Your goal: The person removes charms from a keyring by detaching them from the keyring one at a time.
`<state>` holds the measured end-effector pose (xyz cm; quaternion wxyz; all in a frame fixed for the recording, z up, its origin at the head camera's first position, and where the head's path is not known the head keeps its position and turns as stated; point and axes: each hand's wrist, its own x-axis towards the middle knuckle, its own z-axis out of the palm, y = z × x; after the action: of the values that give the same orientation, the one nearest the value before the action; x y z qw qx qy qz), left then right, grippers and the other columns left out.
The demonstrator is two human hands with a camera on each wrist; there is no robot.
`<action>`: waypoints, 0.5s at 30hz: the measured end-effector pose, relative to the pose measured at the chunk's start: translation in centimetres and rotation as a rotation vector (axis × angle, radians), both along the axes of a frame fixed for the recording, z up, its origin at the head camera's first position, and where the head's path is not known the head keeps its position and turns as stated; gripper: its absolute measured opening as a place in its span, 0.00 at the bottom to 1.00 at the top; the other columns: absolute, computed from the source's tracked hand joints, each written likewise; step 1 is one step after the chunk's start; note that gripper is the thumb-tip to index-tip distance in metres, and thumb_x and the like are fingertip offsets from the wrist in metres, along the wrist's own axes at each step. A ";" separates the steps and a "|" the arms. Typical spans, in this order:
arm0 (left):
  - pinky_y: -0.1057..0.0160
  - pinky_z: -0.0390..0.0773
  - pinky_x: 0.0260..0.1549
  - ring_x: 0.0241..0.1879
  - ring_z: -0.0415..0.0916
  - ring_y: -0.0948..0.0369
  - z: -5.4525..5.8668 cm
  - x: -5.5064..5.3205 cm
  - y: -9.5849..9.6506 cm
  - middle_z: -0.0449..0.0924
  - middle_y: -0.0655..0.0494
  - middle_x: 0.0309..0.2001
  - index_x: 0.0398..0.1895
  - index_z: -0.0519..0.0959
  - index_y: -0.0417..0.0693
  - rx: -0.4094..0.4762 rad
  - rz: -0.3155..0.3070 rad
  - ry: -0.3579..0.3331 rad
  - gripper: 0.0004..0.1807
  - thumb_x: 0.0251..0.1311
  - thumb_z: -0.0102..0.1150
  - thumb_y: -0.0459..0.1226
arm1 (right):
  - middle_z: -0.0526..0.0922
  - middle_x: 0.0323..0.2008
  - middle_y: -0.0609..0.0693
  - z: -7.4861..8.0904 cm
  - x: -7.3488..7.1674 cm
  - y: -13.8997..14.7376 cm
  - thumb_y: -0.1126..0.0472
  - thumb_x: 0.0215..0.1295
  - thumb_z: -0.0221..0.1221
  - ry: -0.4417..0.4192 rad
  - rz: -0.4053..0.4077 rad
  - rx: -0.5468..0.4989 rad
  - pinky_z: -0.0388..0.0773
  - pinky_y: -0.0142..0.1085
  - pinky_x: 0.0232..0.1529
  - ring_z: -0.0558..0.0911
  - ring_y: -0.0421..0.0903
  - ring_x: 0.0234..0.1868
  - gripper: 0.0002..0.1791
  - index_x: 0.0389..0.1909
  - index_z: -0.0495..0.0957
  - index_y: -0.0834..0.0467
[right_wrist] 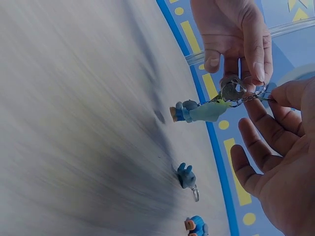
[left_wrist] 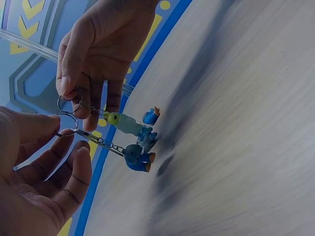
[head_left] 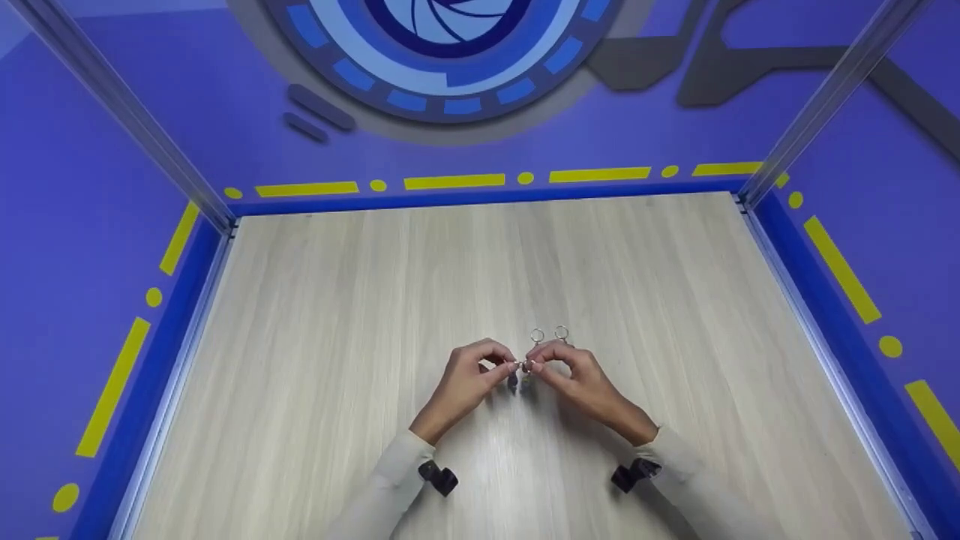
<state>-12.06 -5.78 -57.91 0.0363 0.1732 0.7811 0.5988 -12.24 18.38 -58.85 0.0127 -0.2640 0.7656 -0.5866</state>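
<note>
In the head view, my left hand (head_left: 466, 381) and right hand (head_left: 589, 381) meet above the table, fingertips close together. My left hand pinches a split ring (left_wrist: 69, 123) whose chain carries a small grey-and-blue figure keychain (left_wrist: 138, 158). The right hand pinches another ring (left_wrist: 66, 101), its chain leading to a pale green figure keychain (left_wrist: 125, 123) with a yellow-green head. The rings touch or overlap; whether they are linked, I cannot tell. A round silvery disc (right_wrist: 232, 92) hangs near the rings in the right wrist view. Both figures hang above the table.
Two more keychains lie on the table just beyond my right hand: a blue-grey figure (right_wrist: 186, 176) with its ring, and another blue figure (right_wrist: 197, 226). Their rings (head_left: 562, 331) show in the head view. Blue panels (head_left: 480, 154) enclose the wooden table (head_left: 337, 300) at the back and sides.
</note>
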 end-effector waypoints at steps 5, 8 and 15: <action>0.64 0.83 0.36 0.40 0.82 0.62 0.1 0.0 -0.3 0.88 0.52 0.43 0.40 0.89 0.48 0.088 -0.010 -0.051 0.05 0.71 0.71 0.28 | 0.91 0.49 0.55 -0.2 -0.1 0.2 0.69 0.77 0.66 0.000 -0.002 0.001 0.75 0.35 0.68 0.86 0.57 0.59 0.05 0.40 0.86 0.59; 0.62 0.85 0.36 0.40 0.82 0.60 0.1 0.0 -0.5 0.88 0.50 0.45 0.42 0.89 0.44 0.143 -0.027 -0.067 0.02 0.72 0.70 0.29 | 0.91 0.49 0.57 -0.2 -0.1 0.3 0.71 0.77 0.65 0.000 0.004 -0.005 0.75 0.35 0.69 0.85 0.58 0.60 0.05 0.41 0.87 0.59; 0.65 0.84 0.36 0.40 0.82 0.61 0.1 0.1 -0.5 0.88 0.52 0.46 0.44 0.90 0.44 0.161 -0.036 -0.074 0.02 0.73 0.70 0.32 | 0.91 0.49 0.55 0.1 0.0 0.4 0.71 0.77 0.65 -0.015 -0.025 -0.015 0.75 0.35 0.69 0.85 0.54 0.60 0.05 0.40 0.86 0.59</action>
<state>-12.00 -6.25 -57.85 0.0620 0.1670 0.7252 0.6651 -12.23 18.75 -58.80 0.0094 -0.2501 0.7641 -0.5945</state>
